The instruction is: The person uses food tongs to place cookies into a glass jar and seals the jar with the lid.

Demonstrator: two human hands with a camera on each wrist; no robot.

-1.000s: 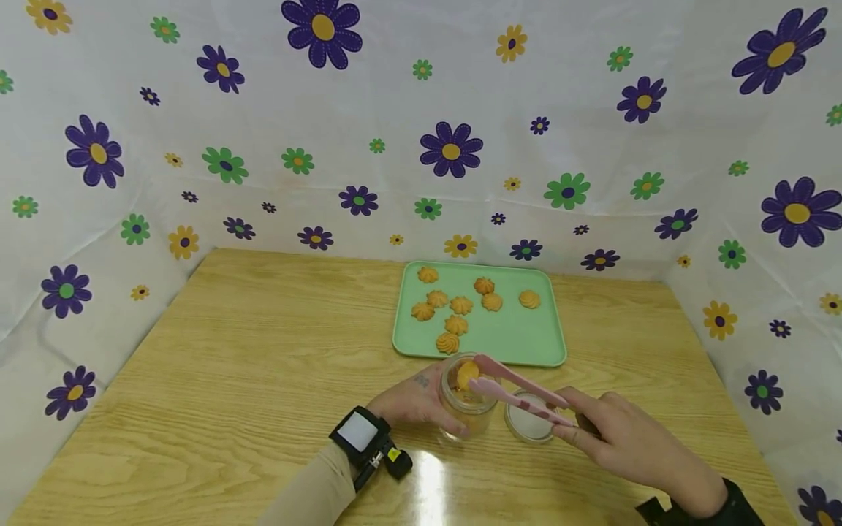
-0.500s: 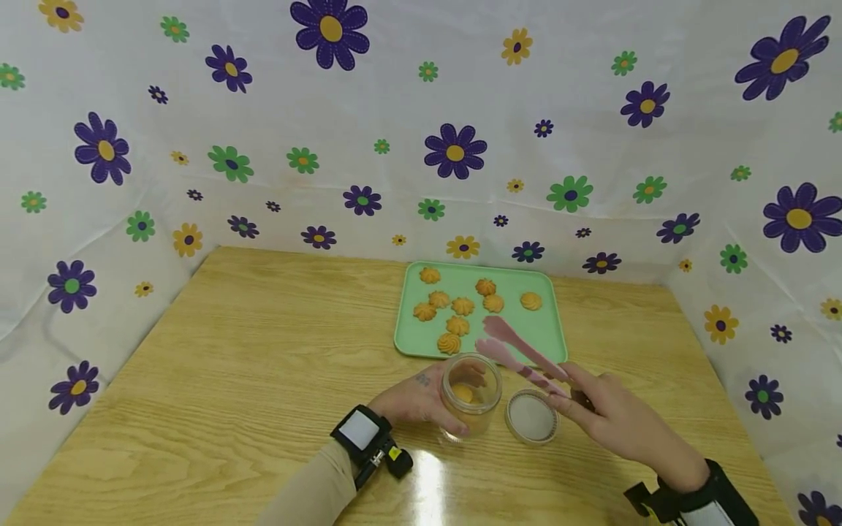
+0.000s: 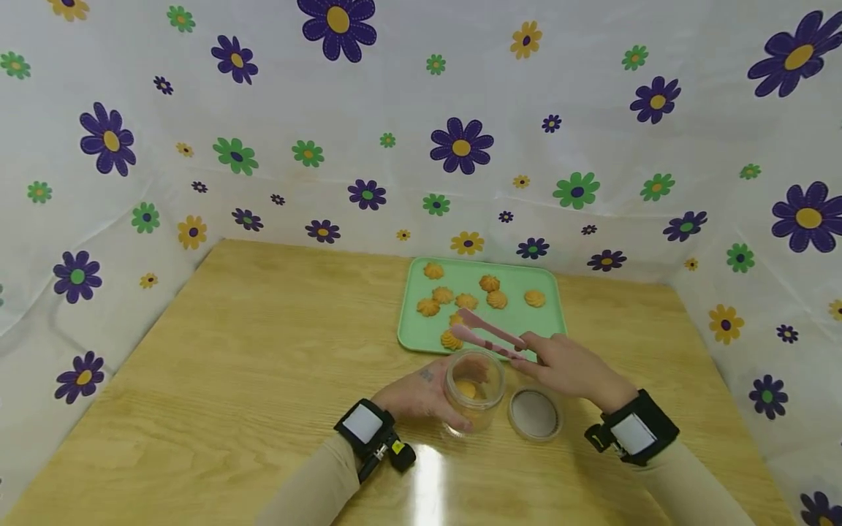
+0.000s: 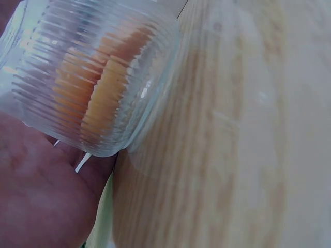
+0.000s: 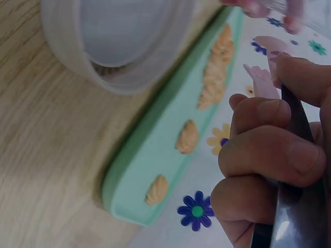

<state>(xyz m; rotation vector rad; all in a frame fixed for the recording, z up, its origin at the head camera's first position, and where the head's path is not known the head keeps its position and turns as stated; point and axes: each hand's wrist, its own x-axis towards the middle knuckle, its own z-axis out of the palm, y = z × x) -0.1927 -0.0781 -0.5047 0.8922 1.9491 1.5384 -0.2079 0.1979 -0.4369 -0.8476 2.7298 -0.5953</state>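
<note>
My left hand (image 3: 421,398) is wrapped round a clear ribbed jar (image 3: 488,415), open at the top. A few swirled cookies (image 4: 106,95) lie low in it, seen through its side in the left wrist view. My right hand (image 3: 569,369) grips pink tongs (image 3: 492,333) by their black handle (image 5: 289,222). The tong tips are parted, with no cookie between them, and overlap the near-left cookies on a green tray (image 3: 547,332). One cookie (image 3: 451,340) shows just below the tips; another is partly covered by them.
Several more cookies are spread over the tray, including one alone at its right (image 3: 535,298). A round lid (image 3: 534,414) lies on the wooden table (image 3: 283,351), right of the jar. Flower-printed cloth (image 3: 368,95) rises behind and at both sides.
The cookie held at the tong tips over the jar mouth was let go and lies inside. The tongs then moved up and away, then left over the tray. The left hand stays on the jar.
</note>
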